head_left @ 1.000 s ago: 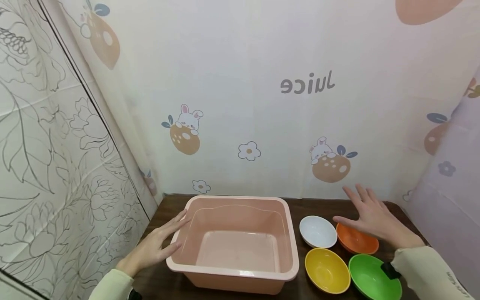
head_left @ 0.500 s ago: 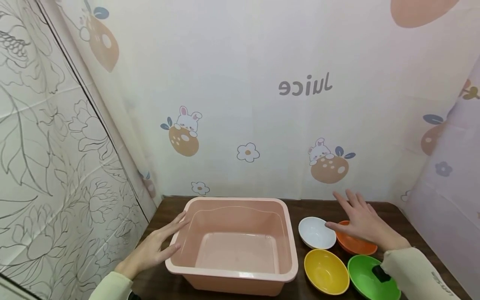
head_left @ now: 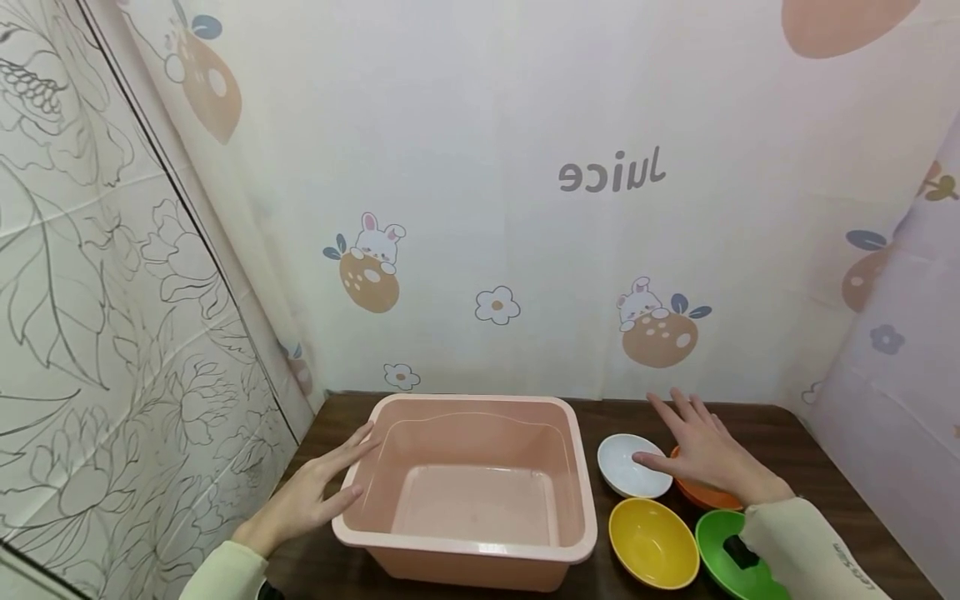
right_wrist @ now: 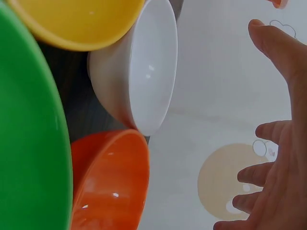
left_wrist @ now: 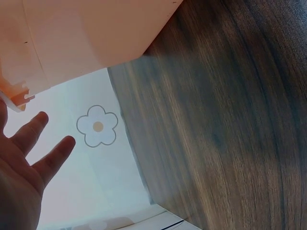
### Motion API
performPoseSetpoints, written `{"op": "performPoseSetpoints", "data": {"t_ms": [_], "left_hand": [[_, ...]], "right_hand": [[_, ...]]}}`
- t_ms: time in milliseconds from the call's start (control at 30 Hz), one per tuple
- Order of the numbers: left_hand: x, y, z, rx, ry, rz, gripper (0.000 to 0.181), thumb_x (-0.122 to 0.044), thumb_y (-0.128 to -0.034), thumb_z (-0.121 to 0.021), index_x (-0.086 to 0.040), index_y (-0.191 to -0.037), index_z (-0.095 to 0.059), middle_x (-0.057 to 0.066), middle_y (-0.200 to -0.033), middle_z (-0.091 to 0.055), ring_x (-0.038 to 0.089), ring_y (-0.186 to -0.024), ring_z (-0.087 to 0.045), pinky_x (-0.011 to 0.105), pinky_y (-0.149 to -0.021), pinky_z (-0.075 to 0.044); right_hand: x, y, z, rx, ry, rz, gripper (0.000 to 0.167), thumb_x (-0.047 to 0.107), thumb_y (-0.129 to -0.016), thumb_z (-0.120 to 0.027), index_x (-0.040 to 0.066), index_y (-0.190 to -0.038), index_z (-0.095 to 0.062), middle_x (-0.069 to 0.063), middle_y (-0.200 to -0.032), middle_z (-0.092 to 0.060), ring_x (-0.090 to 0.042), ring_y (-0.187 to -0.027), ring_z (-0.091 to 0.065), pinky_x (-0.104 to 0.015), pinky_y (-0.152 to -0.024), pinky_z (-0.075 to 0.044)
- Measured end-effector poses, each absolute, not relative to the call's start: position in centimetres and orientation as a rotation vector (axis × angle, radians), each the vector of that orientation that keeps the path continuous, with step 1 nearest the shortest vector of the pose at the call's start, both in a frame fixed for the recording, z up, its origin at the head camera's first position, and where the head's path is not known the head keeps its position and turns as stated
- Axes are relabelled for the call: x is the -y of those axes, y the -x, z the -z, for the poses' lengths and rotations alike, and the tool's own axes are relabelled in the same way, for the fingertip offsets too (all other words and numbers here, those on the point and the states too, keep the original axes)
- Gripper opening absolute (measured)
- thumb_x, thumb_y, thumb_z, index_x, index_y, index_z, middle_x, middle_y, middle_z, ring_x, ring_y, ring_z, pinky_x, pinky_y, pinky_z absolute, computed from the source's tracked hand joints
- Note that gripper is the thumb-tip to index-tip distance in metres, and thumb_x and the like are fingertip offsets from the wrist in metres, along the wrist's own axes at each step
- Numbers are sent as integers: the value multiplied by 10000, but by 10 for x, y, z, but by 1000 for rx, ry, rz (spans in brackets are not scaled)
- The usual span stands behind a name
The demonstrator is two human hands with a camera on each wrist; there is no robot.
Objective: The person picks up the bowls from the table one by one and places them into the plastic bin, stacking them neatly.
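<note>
An empty pink plastic basin (head_left: 480, 500) stands at the middle of the table. My left hand (head_left: 303, 500) rests at its left rim, fingers extended and spread; the left wrist view shows the fingers beside the basin wall. Over the bowls on the right hovers my right hand (head_left: 705, 450), fingers spread and nothing in it. Below that hand lie a white bowl (head_left: 630, 468) and an orange bowl (head_left: 705, 495), the latter partly hidden by it. Nearer me are a yellow bowl (head_left: 654, 546) and a green bowl (head_left: 731, 554), the green one partly covered by the sleeve.
The dark wooden table (head_left: 832, 500) carries all of these. A printed curtain (head_left: 487, 208) hangs directly behind it, with another flower-patterned sheet (head_left: 150, 292) along the left. Right of the basin, the bowls stand close together.
My right hand has drifted left and slightly down, from above the orange bowl toward the white one. The left hand has stayed at the basin rim.
</note>
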State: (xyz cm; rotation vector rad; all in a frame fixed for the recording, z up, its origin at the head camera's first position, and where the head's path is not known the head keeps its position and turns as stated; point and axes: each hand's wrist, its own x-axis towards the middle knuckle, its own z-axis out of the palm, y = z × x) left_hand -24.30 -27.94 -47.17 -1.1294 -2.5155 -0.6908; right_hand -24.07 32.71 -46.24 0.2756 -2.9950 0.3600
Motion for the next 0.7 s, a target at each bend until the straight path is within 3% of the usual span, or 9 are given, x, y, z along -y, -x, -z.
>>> {"op": "performPoseSetpoints", "data": {"t_ms": [433,700], "left_hand": [[279,244,469,2503,1138,680,640,-219,-918,-721,-139,-1520,-522,107,-1626,-430,246,-1459,-473,173,-1154,-342],[280,244,471,2510,1132,691,637,-211,-920,-717,-145,-1522,-520,100,-1630,-425,221,-1464,-466,297,-1115,-448]], "right_hand": [[-311,248,470,3046,-306,-375,1057,729,-829,-668,61,-1587,-357,-387,-1606,-258,-672,-1433,-209,-830,-1077,-216],[-304,250,478,3029,-337,-410,1036,698,-813,-709,72,-1575,-389,-384,-1586,-310,-677,-1417,-258,-836,-1042,-272]]}}
